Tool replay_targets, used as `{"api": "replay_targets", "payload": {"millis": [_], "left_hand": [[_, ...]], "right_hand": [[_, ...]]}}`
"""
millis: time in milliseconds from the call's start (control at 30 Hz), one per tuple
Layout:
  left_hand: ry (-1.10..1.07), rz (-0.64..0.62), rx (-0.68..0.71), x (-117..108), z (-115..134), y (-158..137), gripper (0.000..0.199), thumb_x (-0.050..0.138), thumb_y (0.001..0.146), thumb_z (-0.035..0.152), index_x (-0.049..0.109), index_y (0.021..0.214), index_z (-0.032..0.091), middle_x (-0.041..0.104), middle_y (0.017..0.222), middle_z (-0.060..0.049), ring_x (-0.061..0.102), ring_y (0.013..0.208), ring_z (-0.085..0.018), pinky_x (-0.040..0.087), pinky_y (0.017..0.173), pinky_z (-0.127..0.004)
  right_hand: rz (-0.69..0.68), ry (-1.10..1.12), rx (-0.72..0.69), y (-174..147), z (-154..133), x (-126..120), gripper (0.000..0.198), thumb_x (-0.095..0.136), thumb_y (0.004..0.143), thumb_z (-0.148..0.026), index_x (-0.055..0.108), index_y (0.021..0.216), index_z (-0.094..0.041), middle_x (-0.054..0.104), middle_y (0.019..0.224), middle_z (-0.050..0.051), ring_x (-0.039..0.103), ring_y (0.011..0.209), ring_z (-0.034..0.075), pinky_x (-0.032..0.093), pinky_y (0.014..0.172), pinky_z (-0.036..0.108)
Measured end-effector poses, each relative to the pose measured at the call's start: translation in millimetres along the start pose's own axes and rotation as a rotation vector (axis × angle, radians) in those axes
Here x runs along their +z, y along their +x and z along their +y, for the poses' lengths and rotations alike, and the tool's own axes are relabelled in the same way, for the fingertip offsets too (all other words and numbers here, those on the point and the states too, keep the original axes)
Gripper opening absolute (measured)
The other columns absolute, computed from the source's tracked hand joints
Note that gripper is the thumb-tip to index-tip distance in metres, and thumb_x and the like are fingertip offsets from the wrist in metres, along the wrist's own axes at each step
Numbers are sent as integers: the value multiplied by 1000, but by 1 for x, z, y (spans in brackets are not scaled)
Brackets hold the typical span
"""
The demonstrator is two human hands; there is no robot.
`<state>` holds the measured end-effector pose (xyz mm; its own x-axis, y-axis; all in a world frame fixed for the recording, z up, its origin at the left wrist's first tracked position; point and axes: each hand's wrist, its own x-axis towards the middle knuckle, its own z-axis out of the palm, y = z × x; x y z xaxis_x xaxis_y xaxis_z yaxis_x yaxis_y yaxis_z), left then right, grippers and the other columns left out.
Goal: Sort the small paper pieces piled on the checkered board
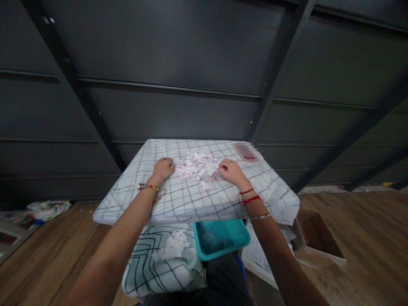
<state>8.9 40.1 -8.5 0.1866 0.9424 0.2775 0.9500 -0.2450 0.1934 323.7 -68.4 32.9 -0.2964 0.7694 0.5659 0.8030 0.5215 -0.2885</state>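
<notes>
A loose pile of small white and pinkish pieces [199, 163], like paper scraps or labels, lies on the checked tablecloth [181, 204]. My left hand [163, 168] rests at the pile's left edge, fingers curled together; a small dark spot shows by its fingertips, too small to name. At the right edge, my right hand [231, 171] is closed in a pinch, and whatever is in it is hidden. Under and beside its fingers, the pieces look thin and partly see-through. One or two pieces lie apart, nearer to me.
A phone [247, 152] lies at the table's back right. Below the front edge are a teal plastic bin [223, 253] and more scraps [175, 245] on a patterned cloth [140, 272]. An open cardboard box [318, 233] stands on the floor at right. Dark panels [178, 114] rise behind.
</notes>
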Motion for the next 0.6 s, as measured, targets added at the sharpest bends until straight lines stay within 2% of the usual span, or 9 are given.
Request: {"api": "replay_targets", "payload": {"millis": [133, 600], "left_hand": [[7, -2, -6, -2, 2, -1, 44, 41, 81, 33, 59, 118, 16, 61, 117, -10, 53, 111, -22, 42, 95, -31], [-14, 12, 1, -6, 4, -4, 42, 42, 81, 31, 61, 115, 16, 62, 116, -10, 54, 110, -21, 42, 94, -30]], "right_hand": [[57, -35, 43, 0, 2, 0, 15, 47, 70, -10, 56, 60, -18, 58, 68, 2, 52, 68, 15, 37, 66, 25], [105, -41, 43, -1, 0, -4, 15, 47, 72, -11, 54, 61, -19, 56, 66, 2, 51, 66, 16, 37, 64, 26]]}}
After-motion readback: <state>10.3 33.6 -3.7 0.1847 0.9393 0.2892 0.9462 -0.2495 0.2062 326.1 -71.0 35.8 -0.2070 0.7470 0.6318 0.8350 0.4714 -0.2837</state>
